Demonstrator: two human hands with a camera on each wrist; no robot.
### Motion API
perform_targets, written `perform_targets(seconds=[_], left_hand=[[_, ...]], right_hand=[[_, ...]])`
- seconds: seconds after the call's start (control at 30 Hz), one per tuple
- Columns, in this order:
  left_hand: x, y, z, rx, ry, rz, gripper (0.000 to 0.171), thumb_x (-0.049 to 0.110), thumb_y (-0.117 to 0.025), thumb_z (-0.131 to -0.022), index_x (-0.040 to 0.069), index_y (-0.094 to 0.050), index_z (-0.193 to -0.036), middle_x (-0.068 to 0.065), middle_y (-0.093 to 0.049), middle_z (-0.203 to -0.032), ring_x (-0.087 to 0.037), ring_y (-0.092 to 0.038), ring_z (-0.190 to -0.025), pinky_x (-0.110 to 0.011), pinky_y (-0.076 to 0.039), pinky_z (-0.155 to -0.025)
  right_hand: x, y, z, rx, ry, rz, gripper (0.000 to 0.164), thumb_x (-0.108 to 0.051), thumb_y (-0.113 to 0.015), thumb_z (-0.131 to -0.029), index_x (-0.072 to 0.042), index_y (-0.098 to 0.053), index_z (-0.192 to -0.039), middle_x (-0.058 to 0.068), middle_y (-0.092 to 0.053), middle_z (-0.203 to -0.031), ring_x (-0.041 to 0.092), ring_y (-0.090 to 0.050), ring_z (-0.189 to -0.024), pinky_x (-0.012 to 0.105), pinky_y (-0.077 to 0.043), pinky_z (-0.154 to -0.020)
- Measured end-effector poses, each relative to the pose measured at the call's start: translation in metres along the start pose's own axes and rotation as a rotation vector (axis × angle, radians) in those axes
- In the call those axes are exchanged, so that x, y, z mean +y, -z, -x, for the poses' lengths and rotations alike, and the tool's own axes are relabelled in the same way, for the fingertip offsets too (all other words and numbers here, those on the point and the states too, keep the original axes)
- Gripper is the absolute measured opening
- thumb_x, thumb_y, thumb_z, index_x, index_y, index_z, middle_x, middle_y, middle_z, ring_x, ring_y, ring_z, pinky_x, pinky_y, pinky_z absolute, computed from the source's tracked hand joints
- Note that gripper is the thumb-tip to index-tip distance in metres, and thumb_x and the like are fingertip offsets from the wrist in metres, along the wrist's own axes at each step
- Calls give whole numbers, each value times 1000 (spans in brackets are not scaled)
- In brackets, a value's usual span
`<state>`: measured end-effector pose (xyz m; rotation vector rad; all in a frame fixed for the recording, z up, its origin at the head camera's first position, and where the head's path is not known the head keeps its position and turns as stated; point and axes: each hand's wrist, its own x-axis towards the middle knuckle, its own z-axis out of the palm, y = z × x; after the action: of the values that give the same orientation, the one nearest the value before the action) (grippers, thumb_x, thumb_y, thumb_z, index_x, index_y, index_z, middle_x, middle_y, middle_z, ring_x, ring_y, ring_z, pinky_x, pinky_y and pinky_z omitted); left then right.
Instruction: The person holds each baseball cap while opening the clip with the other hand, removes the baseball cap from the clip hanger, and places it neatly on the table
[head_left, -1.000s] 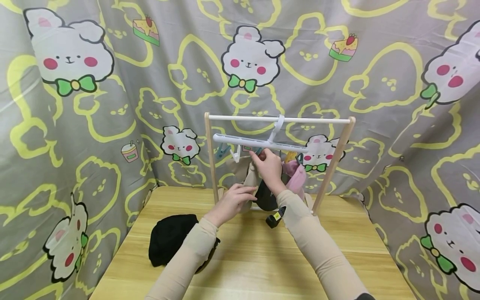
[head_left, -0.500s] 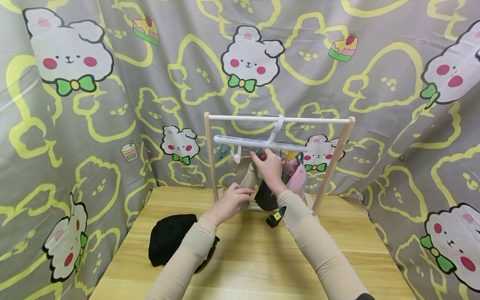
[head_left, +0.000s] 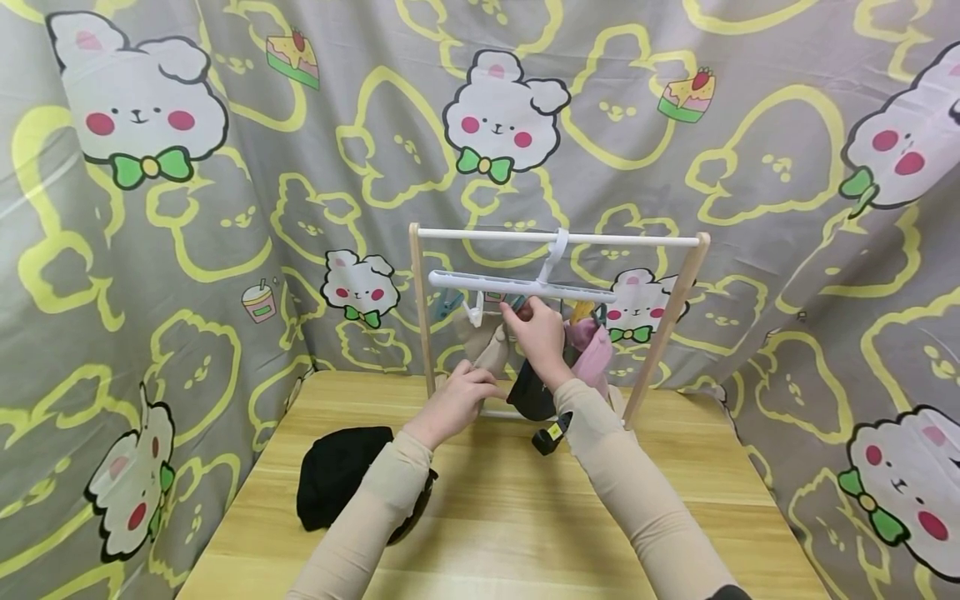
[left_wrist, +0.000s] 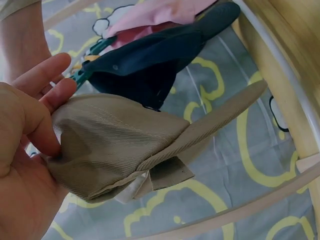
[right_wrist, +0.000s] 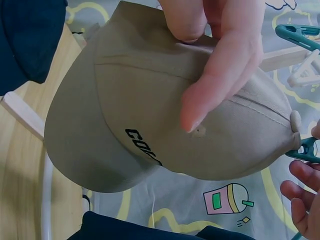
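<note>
A beige baseball cap (right_wrist: 170,135) with dark lettering on its front hangs at the hanger, its brim pointing down. My left hand (head_left: 459,400) grips the crown, fingers lying across the front near the eyelet in the right wrist view. Above it my right hand (head_left: 538,333) pinches a teal clip (right_wrist: 304,149), which sits at the cap's back strap. The white hanger (head_left: 480,284) tilts slightly under the rack's bar. Right of the beige cap hang a navy cap (left_wrist: 145,55) and a pink cap (head_left: 592,358), partly hidden in the head view by my right hand and forearm.
A black cap (head_left: 341,475) lies at the left of the wooden table (head_left: 585,533). The small rack has a white bar (head_left: 630,241) and wooden posts (head_left: 663,333). Other clips dangle from the hanger: white (head_left: 474,310), teal (head_left: 448,305) and yellow (head_left: 581,312). A patterned curtain surrounds the table.
My left hand has shifted a little to the left, and the lower part of the beige cap has swung left with it. My right hand stays at the clip.
</note>
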<state>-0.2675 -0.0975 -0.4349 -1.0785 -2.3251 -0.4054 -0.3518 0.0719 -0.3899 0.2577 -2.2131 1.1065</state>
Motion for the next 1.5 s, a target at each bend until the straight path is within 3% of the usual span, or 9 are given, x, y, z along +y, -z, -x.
perform_targets(seconds=[0.27,0.5,0.97,1.23,1.5], left_hand=[[0,-3,-2,5,25,-26,36,-10,-60,-83,16,-77,-101,2,-69,-93,-18,-52,-81,-28,-45,-72],[1,-5,0,51,35,37,26,2,-61,-85,11,-75,-105,1,-72,-95,-17,-55,-81,-29,-44,-74],[-2,-10,5,146,-48,10,29,-6,-65,-84,14,-75,-103,1,-70,-101,-18,-55,-84,-27,-46,-73],[0,-8,4,111,-27,14,28,-3,-64,-88,16,-75,-105,-2,-70,-118,-20,-58,-94,-28,-49,-78],[2,-8,4,104,-17,45,29,-4,-66,-86,13,-74,-107,-4,-68,-122,-21,-64,-108,-36,-53,-91]], right_hand=[[0,-1,1,-2,5,-8,39,-44,-68,-88,-10,-59,-70,7,-68,-66,23,-60,-58,29,-43,-51],[1,-1,3,12,18,-10,37,-42,-68,-88,-11,-59,-70,7,-69,-66,22,-60,-56,27,-43,-50],[-1,0,3,19,20,-14,38,-42,-68,-87,-10,-59,-69,7,-68,-64,23,-59,-56,28,-42,-49],[-2,1,3,13,15,0,37,-42,-68,-88,-10,-59,-70,7,-68,-65,24,-61,-58,31,-44,-51],[-2,2,3,9,30,1,38,-41,-68,-88,-10,-59,-69,8,-68,-65,24,-61,-57,32,-45,-50]])
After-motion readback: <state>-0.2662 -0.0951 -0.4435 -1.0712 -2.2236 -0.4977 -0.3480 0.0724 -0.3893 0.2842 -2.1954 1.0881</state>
